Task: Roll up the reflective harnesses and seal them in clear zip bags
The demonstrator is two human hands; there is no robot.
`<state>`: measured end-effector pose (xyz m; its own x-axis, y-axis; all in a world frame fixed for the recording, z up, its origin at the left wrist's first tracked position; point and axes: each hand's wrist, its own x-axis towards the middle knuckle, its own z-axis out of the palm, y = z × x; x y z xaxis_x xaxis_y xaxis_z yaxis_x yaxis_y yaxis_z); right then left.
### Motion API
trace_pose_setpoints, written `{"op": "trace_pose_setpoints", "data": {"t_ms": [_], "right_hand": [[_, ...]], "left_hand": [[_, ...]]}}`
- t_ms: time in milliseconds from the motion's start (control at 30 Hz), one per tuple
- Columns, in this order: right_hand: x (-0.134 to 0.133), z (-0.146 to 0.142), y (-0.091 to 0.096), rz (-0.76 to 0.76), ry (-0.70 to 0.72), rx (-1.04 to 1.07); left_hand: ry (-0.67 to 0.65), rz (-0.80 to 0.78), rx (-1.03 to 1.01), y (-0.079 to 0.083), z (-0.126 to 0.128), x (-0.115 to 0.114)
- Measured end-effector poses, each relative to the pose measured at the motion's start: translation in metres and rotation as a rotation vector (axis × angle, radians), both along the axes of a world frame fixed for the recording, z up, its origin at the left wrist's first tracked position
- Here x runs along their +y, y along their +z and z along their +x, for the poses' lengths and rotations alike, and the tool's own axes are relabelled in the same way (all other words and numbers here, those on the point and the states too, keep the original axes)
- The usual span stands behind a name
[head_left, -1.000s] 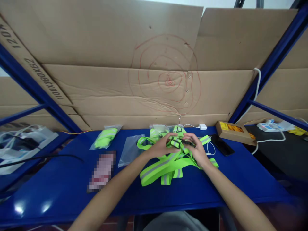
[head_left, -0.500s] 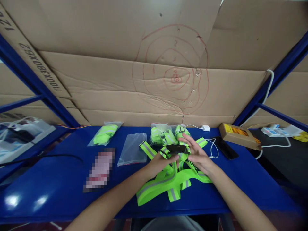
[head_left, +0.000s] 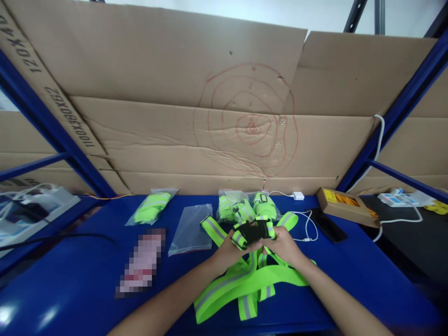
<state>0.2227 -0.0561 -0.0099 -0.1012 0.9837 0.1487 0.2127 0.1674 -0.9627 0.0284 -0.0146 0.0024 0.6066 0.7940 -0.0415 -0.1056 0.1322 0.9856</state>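
Note:
A neon-green reflective strap with a grey stripe lies in loose loops at the front middle of the table. Its black buckle is raised between both hands. My left hand is closed around the strap at the buckle's left side. From the right, my right hand grips the strap at the buckle's other side, fingers bent in. The fingertips of both hands are partly hidden behind the buckle and webbing. Just beyond are bagged green straps, rolled up.
On the blue table lie another bagged green strap, a clear plastic bag and a blurred pink item. A phone, white cable and cardboard box are at right. A cardboard wall stands behind.
My right hand, with fingers spread before, has closed on the strap by the buckle. The buckle now faces me more fully. The camera view has tilted up.

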Motion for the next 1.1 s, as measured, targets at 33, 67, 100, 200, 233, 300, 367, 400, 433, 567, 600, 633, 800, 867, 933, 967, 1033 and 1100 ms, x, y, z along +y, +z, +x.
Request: {"op": "trace_pose_setpoints", "data": {"t_ms": [33, 67, 100, 200, 233, 300, 367, 400, 433, 567, 600, 633, 800, 867, 933, 967, 1033, 1100], "right_hand": [[-0.001, -0.003, -0.002, 0.025, -0.015, -0.017], [-0.002, -0.006, -0.004, 0.052, -0.024, -0.033], [-0.003, -0.010, -0.005, 0.080, -0.029, -0.047], [-0.008, -0.019, -0.005, 0.202, 0.032, -0.125], [-0.010, -0.020, -0.004, 0.251, 0.077, -0.169], [-0.013, -0.019, 0.000, 0.341, 0.162, -0.272], [-0.015, -0.014, 0.004, 0.388, 0.187, -0.357], [-0.016, -0.011, 0.007, 0.398, 0.181, -0.395], [-0.017, -0.008, 0.009, 0.405, 0.168, -0.436], [-0.018, -0.003, 0.016, 0.403, 0.085, -0.504], [-0.018, -0.004, 0.016, 0.391, 0.070, -0.459], [-0.017, -0.005, 0.015, 0.376, 0.063, -0.400], [-0.008, -0.005, 0.000, 0.352, 0.037, -0.243], [-0.006, -0.003, -0.006, 0.363, 0.017, -0.237], [-0.006, -0.003, -0.007, 0.375, 0.009, -0.243], [-0.007, -0.004, -0.006, 0.381, 0.010, -0.247], [-0.012, -0.008, 0.000, 0.391, 0.025, -0.259], [-0.017, -0.013, 0.008, 0.391, 0.064, -0.297]], "left_hand": [[-0.010, 0.015, -0.001, -0.003, 0.001, -0.001], [-0.013, 0.038, -0.006, -0.006, 0.002, -0.002], [-0.007, 0.063, -0.013, -0.009, 0.003, -0.003], [0.068, 0.120, -0.034, -0.017, 0.005, -0.005], [0.096, 0.129, -0.039, -0.018, 0.005, -0.004], [0.131, 0.144, -0.042, -0.019, 0.006, -0.004], [0.153, 0.159, -0.047, -0.017, 0.006, -0.003], [0.164, 0.168, -0.051, -0.016, 0.006, -0.003], [0.176, 0.169, -0.060, -0.014, 0.005, -0.003], [0.204, 0.109, -0.113, -0.009, 0.006, -0.007], [0.199, 0.093, -0.126, -0.008, 0.006, -0.007], [0.192, 0.085, -0.137, -0.008, 0.006, -0.007], [0.094, 0.084, -0.166, 0.002, 0.001, -0.006], [0.028, 0.063, -0.166, 0.007, -0.002, -0.008], [-0.015, 0.034, -0.169, 0.010, -0.003, -0.011], [0.001, -0.006, -0.184, 0.011, -0.003, -0.012], [0.089, -0.116, -0.229, 0.009, 0.000, -0.014], [0.187, -0.240, -0.265, 0.006, 0.004, -0.013]]}}
